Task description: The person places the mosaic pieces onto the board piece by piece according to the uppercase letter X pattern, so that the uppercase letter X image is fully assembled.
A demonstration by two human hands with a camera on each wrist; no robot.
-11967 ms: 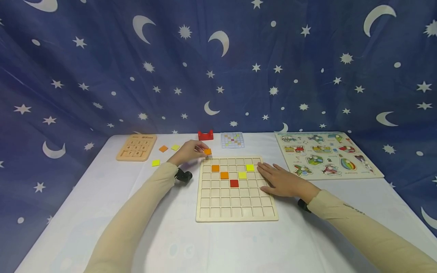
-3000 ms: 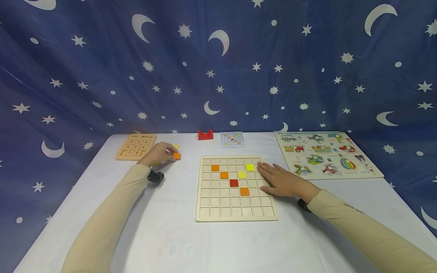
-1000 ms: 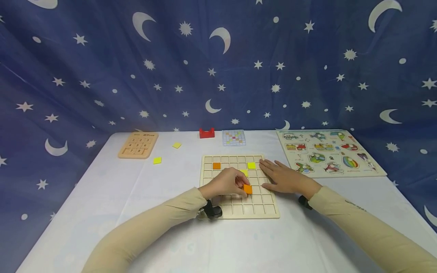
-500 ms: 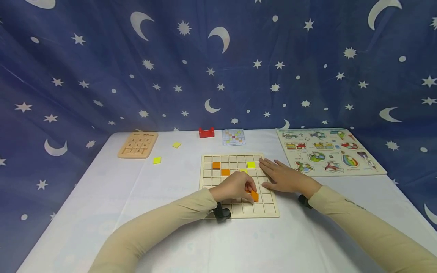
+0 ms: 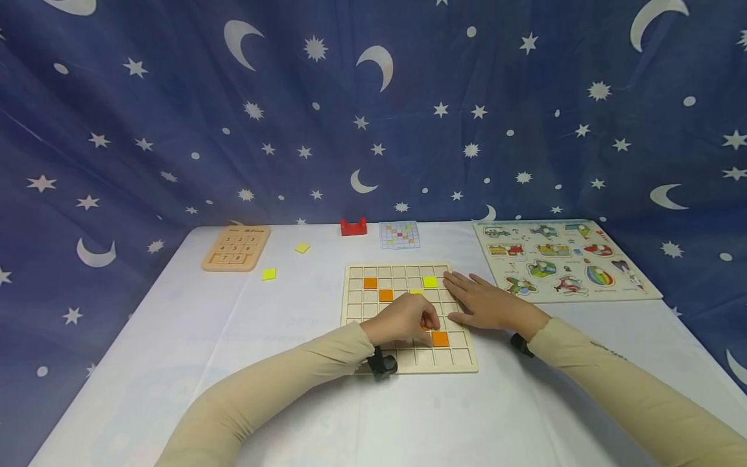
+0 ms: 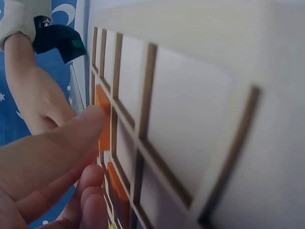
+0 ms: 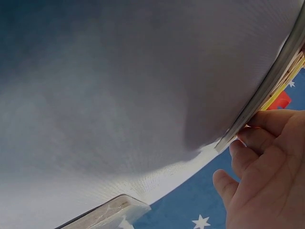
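A wooden grid board lies before me with coloured square tiles in some cells. My left hand is over its lower middle, thumb and curled fingers at the left side of an orange tile that lies flat in a cell. In the left wrist view the thumb tip overlaps this orange tile; a second orange tile sits beyond it. Two orange tiles and two yellow ones show farther up the board; my hand covers the cells between. My right hand rests spread on the board's right edge, holding nothing.
Two loose yellow tiles lie left of the board. Behind them is a wooden number puzzle. A red stand and a coloured pattern card are at the back. A picture puzzle board lies on the right.
My left hand took an orange tile from the left side of the table and carried it right to the board. That tile was tilted half a second ago and now lies flat. The right hand stays put.
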